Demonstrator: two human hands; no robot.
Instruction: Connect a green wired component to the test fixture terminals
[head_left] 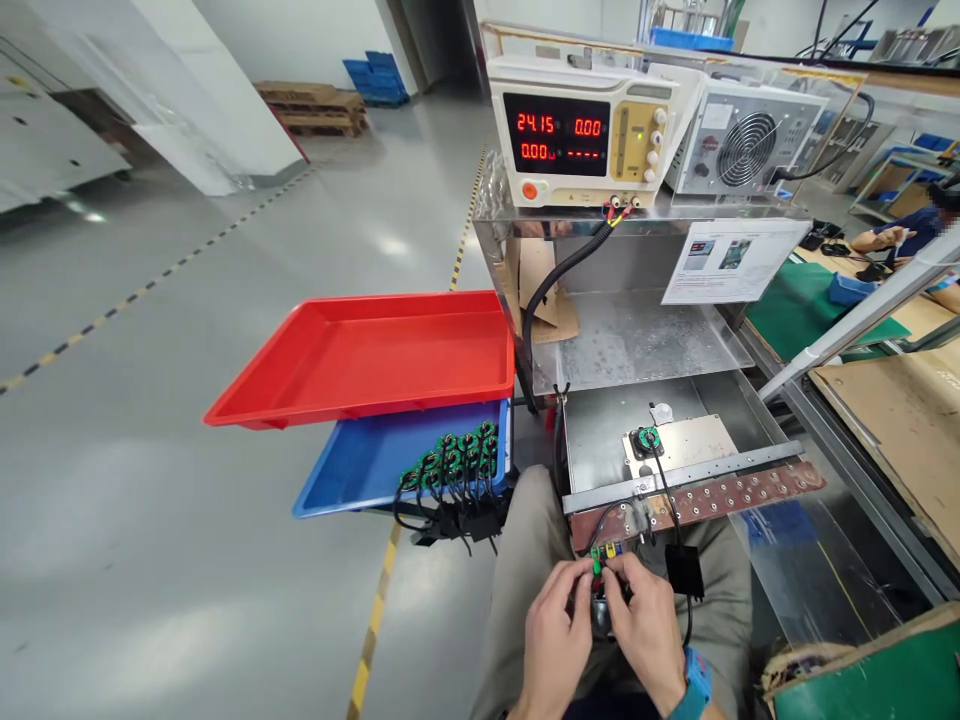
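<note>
A small connector [602, 556] with green and yellow parts sits low in the view, over the person's lap, just below the front edge of the metal fixture [675, 440]. Both hands meet on it: the left hand [553, 625] pinches it from the left, the right hand [643, 625] from the right, fingertips closed on the part. A black cable [664, 485] runs from a round green component [646, 438] seated on the fixture plate down toward the hands. Left of the knees, a blue tray [352, 465] carries a cluster of similar green components with black leads [454, 465]; a red tray [360, 355] is stacked above it. A power supply [581, 130] showing 24.15 stands on top of the fixture.
</note>
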